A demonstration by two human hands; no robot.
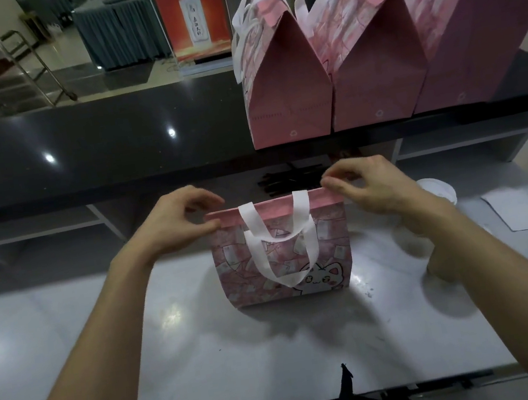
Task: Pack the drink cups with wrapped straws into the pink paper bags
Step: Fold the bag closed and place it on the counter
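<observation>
Pink paper bag [283,258] stands upright at the middle of a pale, glossy work counter [211,361], its front printed with a cartoon cat and scattered envelope shapes, its top edge folded into a plain pink band. Two flat white fabric-like handles [279,242] droop down its face in loops. The left hand [173,222] pinches the bag's top left corner between curled fingers and thumb, while the right hand [367,189] pinches the top right corner the same way. Just right of the bag, partly hidden behind the right forearm, stands a pale cup with a white lid [436,194] (blurred, so its contents cannot be made out). On the raised black polished ledge [92,139] behind, three more pink bags [368,57] sit side by side, touching, tops creased to a peak, white handles sticking up.
</observation>
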